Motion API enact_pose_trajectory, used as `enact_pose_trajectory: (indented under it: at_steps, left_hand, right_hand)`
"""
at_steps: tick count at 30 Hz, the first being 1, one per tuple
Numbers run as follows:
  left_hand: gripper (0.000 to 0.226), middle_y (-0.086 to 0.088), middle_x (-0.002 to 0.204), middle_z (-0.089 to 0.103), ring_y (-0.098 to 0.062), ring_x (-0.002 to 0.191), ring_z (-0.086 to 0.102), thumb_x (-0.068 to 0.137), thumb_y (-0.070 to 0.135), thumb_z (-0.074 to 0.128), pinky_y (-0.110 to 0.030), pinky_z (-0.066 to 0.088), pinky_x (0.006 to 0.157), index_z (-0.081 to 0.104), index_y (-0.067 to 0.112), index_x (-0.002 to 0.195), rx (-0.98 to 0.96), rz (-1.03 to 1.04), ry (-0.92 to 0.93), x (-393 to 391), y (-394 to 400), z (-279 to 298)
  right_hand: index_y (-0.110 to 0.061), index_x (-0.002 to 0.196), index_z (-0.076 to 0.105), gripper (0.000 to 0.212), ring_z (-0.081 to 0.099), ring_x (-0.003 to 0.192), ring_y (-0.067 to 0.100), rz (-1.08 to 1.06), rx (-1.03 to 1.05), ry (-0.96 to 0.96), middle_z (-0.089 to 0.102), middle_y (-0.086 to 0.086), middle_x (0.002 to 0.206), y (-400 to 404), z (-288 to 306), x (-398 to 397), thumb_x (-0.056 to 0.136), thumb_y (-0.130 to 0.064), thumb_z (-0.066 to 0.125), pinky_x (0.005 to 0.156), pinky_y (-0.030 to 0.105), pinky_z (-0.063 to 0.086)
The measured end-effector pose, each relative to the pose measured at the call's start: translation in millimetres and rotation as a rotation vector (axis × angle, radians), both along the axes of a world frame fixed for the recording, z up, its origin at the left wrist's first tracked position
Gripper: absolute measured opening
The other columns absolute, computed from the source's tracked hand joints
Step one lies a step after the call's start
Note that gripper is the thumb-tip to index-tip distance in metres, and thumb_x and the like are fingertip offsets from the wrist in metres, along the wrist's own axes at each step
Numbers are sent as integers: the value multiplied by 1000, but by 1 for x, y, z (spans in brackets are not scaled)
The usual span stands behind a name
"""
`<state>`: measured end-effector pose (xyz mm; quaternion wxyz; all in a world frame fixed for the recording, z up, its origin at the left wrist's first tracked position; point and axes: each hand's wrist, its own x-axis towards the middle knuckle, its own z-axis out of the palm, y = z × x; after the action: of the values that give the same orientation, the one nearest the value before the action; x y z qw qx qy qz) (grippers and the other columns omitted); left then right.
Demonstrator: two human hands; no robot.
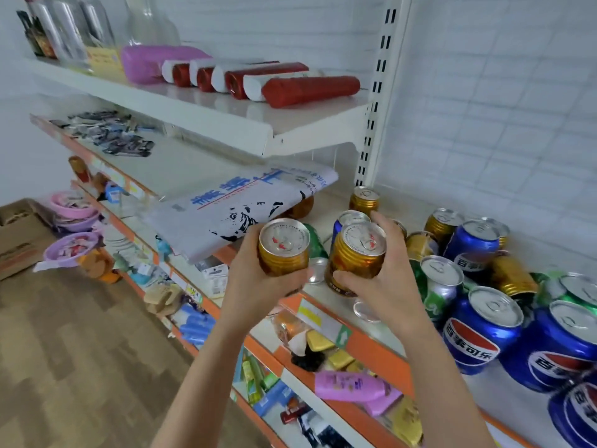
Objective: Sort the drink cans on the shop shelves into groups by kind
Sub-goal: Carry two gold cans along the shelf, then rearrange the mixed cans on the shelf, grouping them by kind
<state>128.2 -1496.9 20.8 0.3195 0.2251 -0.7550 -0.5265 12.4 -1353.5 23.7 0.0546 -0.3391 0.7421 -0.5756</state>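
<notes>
Left hand: I have it wrapped round one gold can, upright, lifted in front of the shelf edge.
Right hand: my fingers grip a second gold can, long axis upright, just beside the first.
Gold group: another gold can stands behind, at the back of the shelf; I judge my right hand nearer to it.
Far right: blue cans and a green can stand mixed, with more gold ones among them.
</notes>
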Motion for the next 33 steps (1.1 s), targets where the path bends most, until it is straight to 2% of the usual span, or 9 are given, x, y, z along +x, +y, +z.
enact_pose_trajectory:
  at_steps: [3, 7, 10, 16, 21, 23, 26, 30, 33]
  left_hand:
    - [67, 19, 100, 60, 9, 90, 58, 56, 23, 88, -13, 47, 77, 46, 39, 105, -26, -58, 29, -44, -20, 21]
    - [74, 7, 112, 60, -9, 104, 57, 59, 20, 87, -31, 46, 94, 45, 25, 120, -17, -122, -15, -106, -46, 31]
    - [77, 5, 110, 55, -12, 103, 52, 60, 20, 86, -30, 43, 94, 44, 17, 124, -47, -176, -75, -144, -61, 32]
    - [77, -4, 115, 60, -22, 109, 56, 52, 25, 90, -36, 45, 96, 47, 18, 117, -127, -251, -206, -192, -79, 7]
    - [85, -5, 116, 60, -9, 90, 56, 66, 14, 82, -10, 44, 70, 36, 14, 138, -244, -348, -263, -191, -83, -16]
    - [79, -1, 113, 59, -14, 101, 57, 62, 14, 84, -22, 46, 85, 42, 14, 130, -268, -359, -320, -190, -89, -24]
    - [81, -6, 120, 59, -24, 116, 53, 61, 19, 84, -35, 42, 99, 41, 14, 130, -272, -364, -382, -187, -97, -28]
    - [78, -7, 126, 55, -24, 120, 49, 69, 20, 78, -34, 39, 101, 37, 11, 134, -308, -385, -433, -182, -100, -26]
    - [85, -5, 130, 52, -21, 120, 48, 65, 37, 75, -36, 40, 103, 36, 10, 136, -353, -375, -512, -172, -100, -27]
  right_hand:
    - [-36, 125, 33, 83, 47, 112, 10, -103, 12, 45, 43, -3, 127, -7, 30, -25, 63, -12, 82, 85, 16, 42]
    - [-24, 128, 34, 83, 48, 112, 14, -235, 40, 57, 45, 1, 126, -19, 57, -64, 63, -16, 84, 93, 29, 44]
    - [-19, 126, 35, 83, 49, 113, 18, -337, 51, 31, 46, 4, 125, -32, 59, -94, 61, -18, 85, 97, 37, 46]
    - [-10, 133, 29, 82, 48, 118, 26, -429, 294, -22, 45, 11, 131, -55, 55, -130, 72, -29, 79, 86, 31, 41]
    - [-8, 130, 30, 81, 50, 105, 24, -354, 431, -81, 50, 11, 120, -70, 38, -136, 69, -21, 81, 84, 35, 49]
    - [-9, 128, 32, 77, 48, 100, 21, -302, 497, -82, 50, 10, 118, -74, 36, -137, 69, -22, 80, 81, 33, 46]
    - [-10, 130, 33, 78, 48, 111, 24, -265, 591, -75, 49, 10, 126, -77, 28, -140, 70, -28, 80, 87, 34, 43]
    - [-10, 122, 44, 61, 52, 106, 23, -263, 643, -104, 55, 9, 115, -77, 23, -145, 74, -29, 76, 84, 33, 45]
    - [-11, 110, 56, 33, 53, 99, 20, -218, 677, -76, 58, 7, 105, -79, 22, -144, 82, -24, 68, 80, 30, 42]
